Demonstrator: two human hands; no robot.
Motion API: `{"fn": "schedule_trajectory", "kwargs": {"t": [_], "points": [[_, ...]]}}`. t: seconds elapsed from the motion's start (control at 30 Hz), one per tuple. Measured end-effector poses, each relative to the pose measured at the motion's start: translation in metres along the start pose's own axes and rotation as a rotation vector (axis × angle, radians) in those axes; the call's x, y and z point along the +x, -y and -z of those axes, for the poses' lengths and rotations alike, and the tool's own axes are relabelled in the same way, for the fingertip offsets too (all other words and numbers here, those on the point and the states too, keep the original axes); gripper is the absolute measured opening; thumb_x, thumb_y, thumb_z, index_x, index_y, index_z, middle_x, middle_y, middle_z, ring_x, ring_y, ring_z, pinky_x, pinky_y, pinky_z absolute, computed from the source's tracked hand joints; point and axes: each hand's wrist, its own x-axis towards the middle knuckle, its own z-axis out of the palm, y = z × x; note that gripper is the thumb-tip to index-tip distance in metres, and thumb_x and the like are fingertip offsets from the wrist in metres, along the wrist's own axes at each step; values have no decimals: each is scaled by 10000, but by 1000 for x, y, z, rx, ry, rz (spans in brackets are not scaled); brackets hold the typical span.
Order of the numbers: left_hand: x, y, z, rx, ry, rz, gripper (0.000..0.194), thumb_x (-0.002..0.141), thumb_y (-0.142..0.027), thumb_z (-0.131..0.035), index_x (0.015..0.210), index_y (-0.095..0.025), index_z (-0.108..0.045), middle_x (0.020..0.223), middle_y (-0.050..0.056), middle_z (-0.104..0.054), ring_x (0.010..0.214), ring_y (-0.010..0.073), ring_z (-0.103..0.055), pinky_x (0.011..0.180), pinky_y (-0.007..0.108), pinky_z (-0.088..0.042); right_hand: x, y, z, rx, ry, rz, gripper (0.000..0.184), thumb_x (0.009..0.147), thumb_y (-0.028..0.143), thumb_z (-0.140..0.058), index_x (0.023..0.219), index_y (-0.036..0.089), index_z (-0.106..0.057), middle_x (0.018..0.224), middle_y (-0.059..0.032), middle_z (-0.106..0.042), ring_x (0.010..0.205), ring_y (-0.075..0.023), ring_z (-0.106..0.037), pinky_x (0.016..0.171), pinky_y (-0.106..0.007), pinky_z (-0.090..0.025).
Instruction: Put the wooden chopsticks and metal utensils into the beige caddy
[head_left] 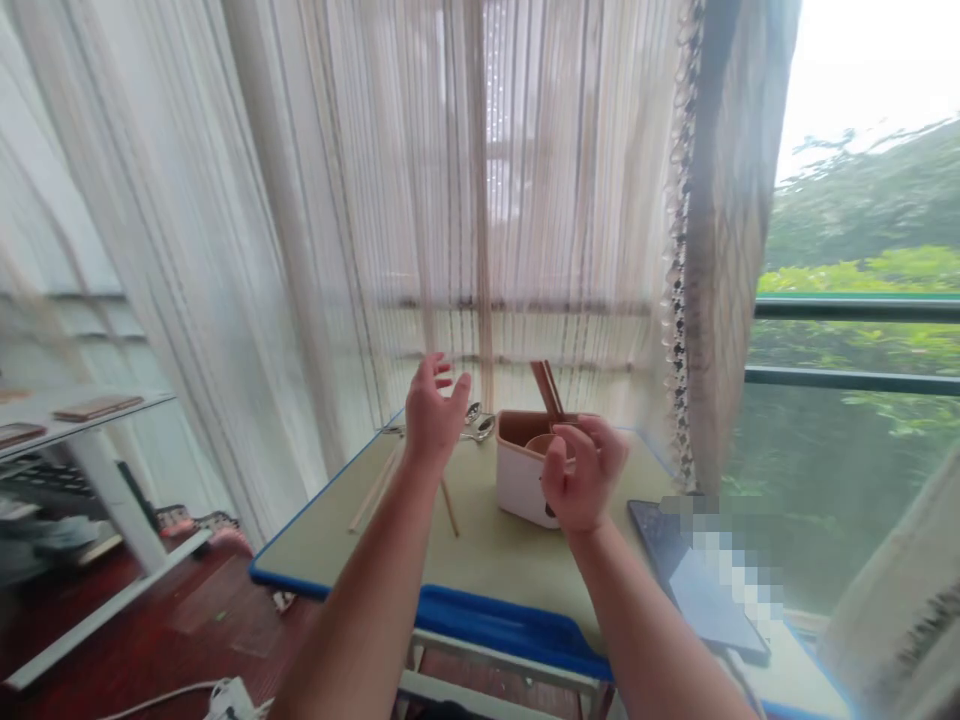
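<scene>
My left hand [437, 415] is raised over the table, fingers spread and holding nothing. Just beyond it lie metal spoons [484, 428], partly hidden by the hand. Light wooden chopsticks [373, 492] rest on the tabletop to its left, and another thin stick [450, 508] shows to its right. A white utensil holder [520, 488] with a brown rim stands in the middle. Brown chopsticks [547, 388] lean upright in it, beside a rounded tan edge [538, 443]. My right hand [589, 472] is curled in front of the holder's right side; what its fingers hold, if anything, is hidden.
The blue-edged table [480, 560] stands before a sheer curtain [390, 200]. A dark flat tablet-like device [705, 590] with a cable lies at the right. Left, a white desk [112, 420] stands over a dark red floor; a power strip [231, 700] lies below.
</scene>
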Motion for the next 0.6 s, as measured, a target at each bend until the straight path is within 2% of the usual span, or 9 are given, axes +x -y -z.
{"fn": "schedule_trajectory", "kwargs": {"t": [0.1, 0.17, 0.23, 0.33, 0.43, 0.53, 0.6], "points": [[-30, 51, 24, 103, -88, 43, 309, 796, -387, -571, 1000, -157, -542, 996, 81, -609, 741, 132, -597, 588, 234, -489, -11, 11, -5, 92, 59, 63, 179, 763, 218, -509, 891, 222, -633, 1034, -112, -510, 1003, -247, -506, 891, -424, -415], [-49, 78, 35, 141, -101, 3, 257, 814, -371, -549, 965, -163, -539, 981, 77, -596, 737, 128, -589, 588, 232, -487, -19, 22, -10, 214, 205, 150, 173, 763, 206, -504, 879, 229, -631, 948, -94, -540, 919, -223, -531, 838, -397, -441], [-63, 96, 43, 168, -102, -54, 173, 840, -322, -510, 928, -176, -539, 951, 69, -588, 769, 132, -585, 631, 240, -496, -27, 34, -17, 370, 405, 220, 175, 778, 190, -486, 882, 224, -622, 877, -73, -559, 834, -189, -541, 771, -350, -462], [-71, 108, 48, 247, -190, -107, 123, 853, -218, -461, 946, -186, -534, 972, 82, -578, 927, 170, -564, 812, 316, -490, -44, 50, -30, 496, 702, 242, 162, 814, 205, -476, 890, 199, -619, 850, -62, -585, 823, -175, -538, 753, -316, -462], [-71, 111, 50, 272, -250, -109, 148, 830, -129, -436, 938, -185, -520, 982, 88, -572, 998, 188, -532, 918, 370, -445, -60, 56, -43, 443, 956, 170, 185, 823, 286, -509, 912, 190, -640, 874, -63, -611, 868, -189, -546, 786, -322, -450], [-73, 113, 49, 219, -227, -39, 147, 808, -97, -432, 897, -184, -512, 963, 90, -558, 936, 178, -541, 825, 325, -489, -70, 55, -51, 349, 1131, 71, 243, 808, 329, -536, 968, 187, -652, 987, -79, -612, 896, -186, -566, 803, -307, -440], [-77, 115, 48, 180, -186, 27, 121, 800, -101, -444, 857, -185, -510, 932, 88, -549, 855, 166, -548, 726, 289, -511, -71, 53, -53, 280, 1203, 40, 244, 803, 323, -538, 956, 178, -663, 1003, -86, -614, 901, -184, -573, 814, -293, -427]]}}
